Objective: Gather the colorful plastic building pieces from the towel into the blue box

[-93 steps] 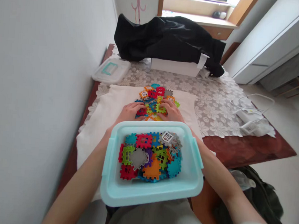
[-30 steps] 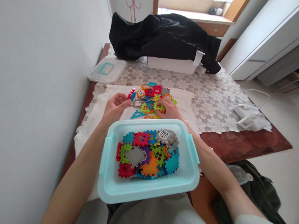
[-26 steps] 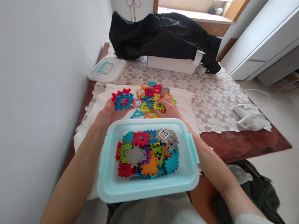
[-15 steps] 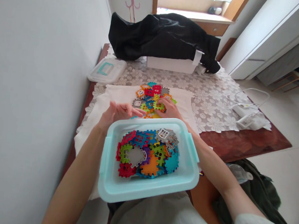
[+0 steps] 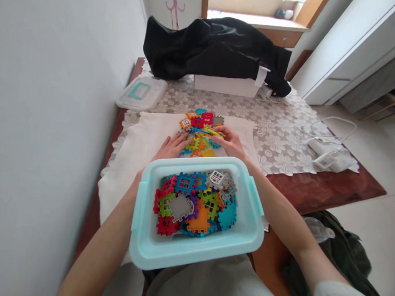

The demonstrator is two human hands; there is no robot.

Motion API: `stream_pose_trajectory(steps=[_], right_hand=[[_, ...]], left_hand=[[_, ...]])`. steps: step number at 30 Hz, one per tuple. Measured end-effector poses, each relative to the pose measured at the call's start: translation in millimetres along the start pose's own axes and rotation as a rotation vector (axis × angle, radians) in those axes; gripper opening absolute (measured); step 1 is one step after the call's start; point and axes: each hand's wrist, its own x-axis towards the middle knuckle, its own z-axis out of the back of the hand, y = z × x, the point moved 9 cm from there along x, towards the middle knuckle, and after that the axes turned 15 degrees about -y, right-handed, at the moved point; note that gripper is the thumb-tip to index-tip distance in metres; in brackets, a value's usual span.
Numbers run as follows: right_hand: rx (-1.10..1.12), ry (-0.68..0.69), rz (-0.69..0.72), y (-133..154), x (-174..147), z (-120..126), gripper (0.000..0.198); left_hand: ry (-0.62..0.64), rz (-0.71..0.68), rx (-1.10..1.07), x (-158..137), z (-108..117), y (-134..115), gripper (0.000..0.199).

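A pile of colourful notched plastic building tiles [image 5: 197, 122] lies on the white cloth. My left hand [image 5: 171, 147] rests palm down at the pile's left edge, fingers stretched out and touching the tiles there. On the right side my right hand [image 5: 230, 143] grips a yellow-green tile [image 5: 214, 132] between thumb and fingers, tilted nearly edge-on above the pile. Closer to my body stands a light turquoise plastic bin [image 5: 196, 253], with more tiles [image 5: 199, 218] in red, blue, orange, green and grey inside. Its far rim hides part of the pile's near side.
A clear lid with a turquoise handle [image 5: 141, 93] lies at the back left by the wall. Black fabric [image 5: 219, 49] covers a white box [image 5: 224, 85] at the back. White packaging [image 5: 334, 154] sits on the right of the table, over the lace tablecloth [image 5: 287, 132].
My left hand has come down from the air onto the pile's left side. My right hand has lifted a yellow-green tile and turned it edge-on, shifting slightly right.
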Motion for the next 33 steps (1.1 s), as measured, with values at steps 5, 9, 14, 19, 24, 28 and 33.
stream_pose_trajectory(steps=[5,9,14,19,24,28,33], right_hand=[[0.182,0.072,-0.092,16.7,-6.9,-4.3,0.063],[0.213,0.186,-0.014,42.1,-15.9,-5.7,0.055],[0.198,0.35,0.026,64.0,-28.8,-6.7,0.05],[0.26,0.494,0.087,92.4,-40.7,-1.0,0.044],[0.357,0.756,0.156,112.2,-57.4,-4.4,0.04],[0.439,0.903,0.146,112.5,-64.9,-7.6,0.05],[0.428,0.906,0.139,106.1,-62.6,-4.9,0.05]], left_hand=[[0.01,-0.032,0.018,-0.3,0.2,-5.5,0.063],[-0.062,-0.098,-0.069,1.1,5.0,-14.6,0.05],[-0.094,-0.161,-0.118,-1.2,4.5,-18.6,0.043],[-0.075,-0.136,-0.1,-3.5,1.8,-18.8,0.057],[-0.079,-0.157,-0.135,-4.1,3.1,-21.6,0.069],[-0.008,-0.196,-0.118,-2.6,-2.9,-18.9,0.061],[-0.04,-0.219,-0.189,0.2,3.9,-22.4,0.054]])
